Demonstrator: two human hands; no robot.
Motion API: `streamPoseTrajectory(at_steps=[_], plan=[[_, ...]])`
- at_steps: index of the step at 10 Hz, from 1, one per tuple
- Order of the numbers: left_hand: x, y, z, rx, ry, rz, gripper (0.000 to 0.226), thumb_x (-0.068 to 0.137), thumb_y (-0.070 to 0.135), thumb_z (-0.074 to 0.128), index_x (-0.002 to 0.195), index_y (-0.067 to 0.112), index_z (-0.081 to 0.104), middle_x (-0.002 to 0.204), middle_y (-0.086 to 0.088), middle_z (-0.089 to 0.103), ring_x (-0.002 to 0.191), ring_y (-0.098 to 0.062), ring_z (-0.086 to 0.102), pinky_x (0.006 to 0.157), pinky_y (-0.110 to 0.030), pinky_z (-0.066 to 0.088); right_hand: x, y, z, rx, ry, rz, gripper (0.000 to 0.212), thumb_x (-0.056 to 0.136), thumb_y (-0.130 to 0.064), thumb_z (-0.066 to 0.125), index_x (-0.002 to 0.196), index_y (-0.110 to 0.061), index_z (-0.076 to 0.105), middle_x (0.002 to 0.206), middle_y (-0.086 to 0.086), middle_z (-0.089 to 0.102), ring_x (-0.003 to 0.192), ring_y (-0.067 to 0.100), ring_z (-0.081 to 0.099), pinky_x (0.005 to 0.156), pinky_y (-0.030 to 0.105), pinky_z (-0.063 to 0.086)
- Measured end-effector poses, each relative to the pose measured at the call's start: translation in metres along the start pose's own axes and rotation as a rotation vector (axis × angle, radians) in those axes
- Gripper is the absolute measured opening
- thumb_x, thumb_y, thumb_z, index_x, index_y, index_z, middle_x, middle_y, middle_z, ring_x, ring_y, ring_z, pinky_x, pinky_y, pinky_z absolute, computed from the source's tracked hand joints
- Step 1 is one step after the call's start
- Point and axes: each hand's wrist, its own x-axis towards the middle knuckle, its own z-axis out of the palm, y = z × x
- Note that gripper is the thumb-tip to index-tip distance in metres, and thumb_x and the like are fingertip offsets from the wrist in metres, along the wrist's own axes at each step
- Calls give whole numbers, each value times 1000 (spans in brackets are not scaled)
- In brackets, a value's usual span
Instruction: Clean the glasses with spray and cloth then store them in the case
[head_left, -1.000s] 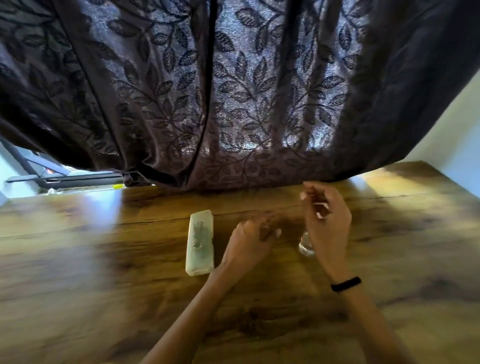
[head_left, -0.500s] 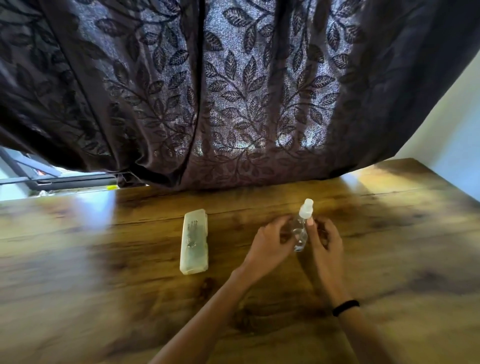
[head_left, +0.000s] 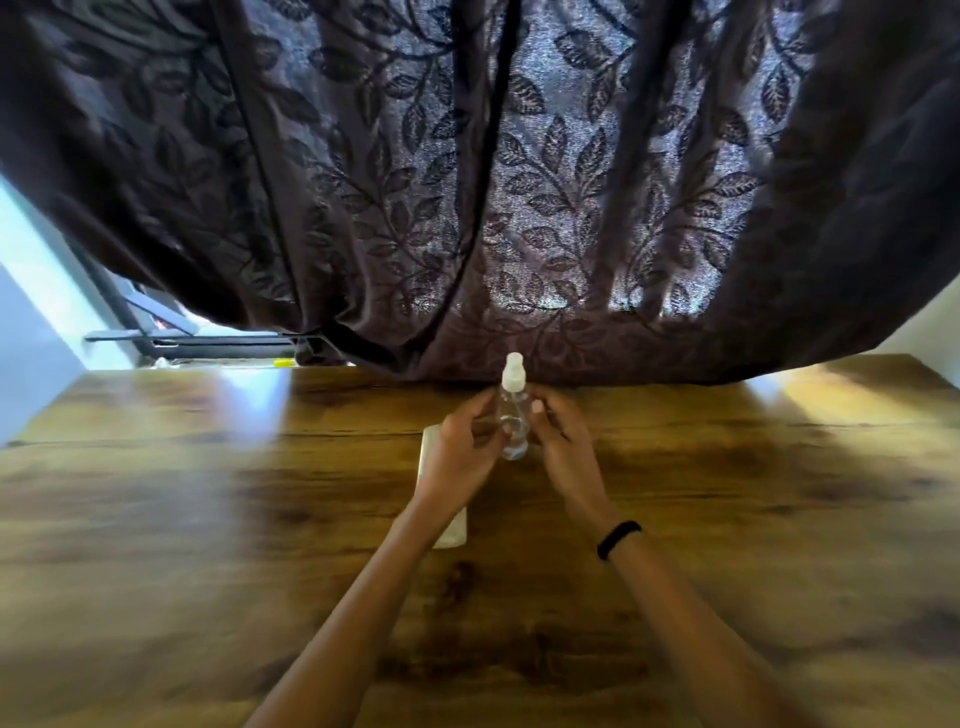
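Observation:
A small clear spray bottle (head_left: 513, 415) with a white nozzle stands upright above the wooden table (head_left: 208, 519), held between both hands. My left hand (head_left: 457, 457) grips its left side and my right hand (head_left: 563, 447) grips its right side with fingers curled round it. The pale rectangular glasses case (head_left: 454, 532) lies on the table under my left hand and forearm, mostly hidden. No glasses and no cloth show in this view.
A dark leaf-patterned curtain (head_left: 493, 182) hangs down to the table's far edge just behind the bottle. A window frame (head_left: 182, 340) shows at the far left. A black band (head_left: 618, 539) sits on my right wrist.
Both hands came together on the spray bottle and lifted it upright. The view swung left, so the case now lies under my left forearm.

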Motion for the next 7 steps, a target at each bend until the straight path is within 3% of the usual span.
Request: streamPoseTrajectory(at_steps=[2, 3, 5, 6, 7], plan=[[15, -18, -19, 56, 8, -39, 44, 85, 11, 62, 126, 14, 50, 111, 1, 66, 98, -7, 62, 85, -24, 49, 23, -4, 25, 3, -100, 63, 31, 95, -5, 42, 124, -4, 52, 126, 21, 45, 115, 28, 49, 103, 45, 40], [22, -24, -22, 88, -32, -69, 42, 84, 14, 63, 124, 18, 51, 108, 5, 66, 96, -6, 63, 81, -20, 48, 29, -4, 31, 9, -138, 107, 29, 95, -2, 40, 121, -2, 54, 126, 24, 47, 115, 31, 50, 102, 46, 40], [24, -30, -19, 176, -55, -69, 43, 85, 15, 62, 126, 17, 49, 113, 2, 64, 99, -11, 61, 85, -28, 48, 31, 1, 30, 13, -144, 143, 31, 95, -4, 41, 123, -3, 52, 127, 22, 49, 113, 28, 52, 100, 45, 43], [24, -32, -17, 244, -13, -47, 45, 85, 16, 62, 127, 14, 47, 116, -3, 62, 105, -19, 59, 87, -32, 47, 32, 7, 26, 22, -129, 149, 34, 96, -10, 42, 129, -8, 47, 132, 14, 45, 115, 22, 50, 98, 36, 44], [23, -29, -17, 293, 48, -35, 58, 85, 15, 62, 137, 8, 36, 128, -11, 55, 117, -23, 52, 96, -35, 42, 29, 8, 20, -8, -98, 137, 38, 95, -18, 45, 133, -14, 44, 126, 5, 44, 106, 10, 48, 79, 13, 42]])
